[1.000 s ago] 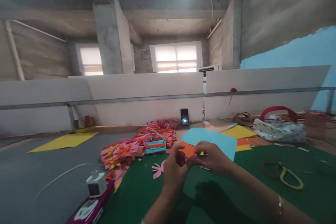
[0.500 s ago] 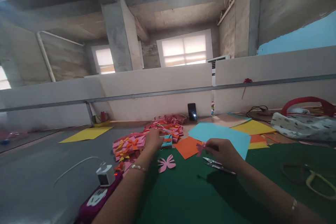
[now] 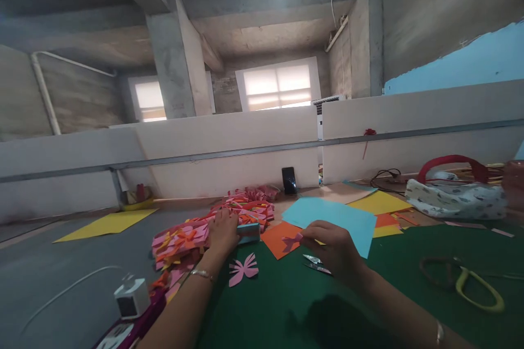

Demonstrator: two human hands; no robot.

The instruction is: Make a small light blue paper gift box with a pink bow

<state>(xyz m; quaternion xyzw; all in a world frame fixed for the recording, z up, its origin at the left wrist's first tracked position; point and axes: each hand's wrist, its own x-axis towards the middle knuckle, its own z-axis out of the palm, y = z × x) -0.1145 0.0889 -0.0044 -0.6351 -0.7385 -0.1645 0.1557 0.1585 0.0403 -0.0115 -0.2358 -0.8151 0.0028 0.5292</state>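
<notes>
My right hand pinches a small pink paper cutout between thumb and fingertips, above the table. Under that hand lie metal thread snips, partly covered by it. My left hand is closed at the left end of a small light-blue box, beside a heap of pink, orange and yellow paper pieces; its fingertips are partly hidden. A pink butterfly-shaped paper cutout rests flat on the green mat between my forearms.
Behind my right hand lie an orange sheet, a light-blue sheet and yellow paper. Yellow-handled scissors lie right. A phone leans against the partition. A patterned cloth basket stands right; a white charger sits left.
The view has shifted slightly. My left hand has settled at the box, which now looks turned. My right hand still holds the pink cutout, now over the orange sheet.
</notes>
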